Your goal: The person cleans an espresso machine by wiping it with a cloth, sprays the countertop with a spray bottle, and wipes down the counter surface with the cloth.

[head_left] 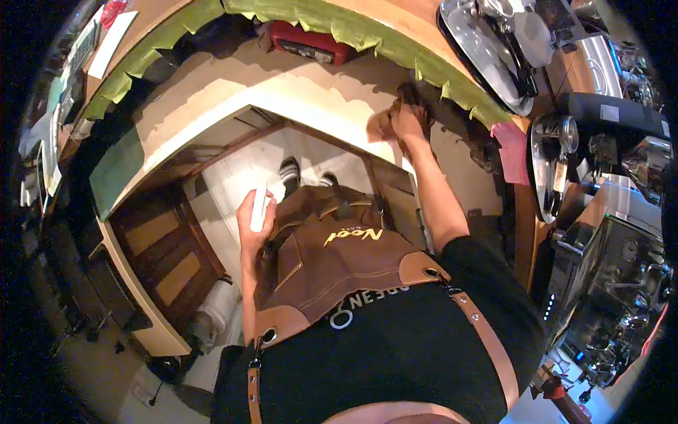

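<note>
Shelf: tan, pale-edged. Apron: brown, yellow lettering. Right hand: over the shelf, by a dark item too shadowed for me to identify; finger state, I cannot tell from here. Left hand: beside the apron, fingers and thumb pinching the white stick. White stick: slim, plain, straight-sided, smooth-looking.

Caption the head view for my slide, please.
Left hand holding a slim white object, right hand stretched out toward green fabric trim.
</note>
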`<state>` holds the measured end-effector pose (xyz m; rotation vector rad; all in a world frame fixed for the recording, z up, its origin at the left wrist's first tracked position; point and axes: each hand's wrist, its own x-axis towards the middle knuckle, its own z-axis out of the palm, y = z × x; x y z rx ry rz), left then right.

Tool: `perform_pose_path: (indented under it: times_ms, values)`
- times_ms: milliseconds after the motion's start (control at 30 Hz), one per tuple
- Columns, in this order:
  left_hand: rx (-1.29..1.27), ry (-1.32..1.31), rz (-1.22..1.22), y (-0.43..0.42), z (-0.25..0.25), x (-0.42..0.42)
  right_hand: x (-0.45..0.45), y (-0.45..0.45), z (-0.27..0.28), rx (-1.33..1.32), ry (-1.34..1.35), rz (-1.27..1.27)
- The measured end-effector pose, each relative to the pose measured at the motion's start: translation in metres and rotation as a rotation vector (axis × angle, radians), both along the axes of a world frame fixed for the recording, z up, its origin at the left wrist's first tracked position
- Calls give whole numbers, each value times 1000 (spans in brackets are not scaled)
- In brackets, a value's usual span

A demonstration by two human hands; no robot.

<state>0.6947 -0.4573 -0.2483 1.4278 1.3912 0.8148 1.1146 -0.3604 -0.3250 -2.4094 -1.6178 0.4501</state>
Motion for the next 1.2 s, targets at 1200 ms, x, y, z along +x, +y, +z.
perform_pose_path:
  times_ms: [1200]
  values:
    - [-35,222,45,0,13,-15,-124,78,8,-85,205,-27]
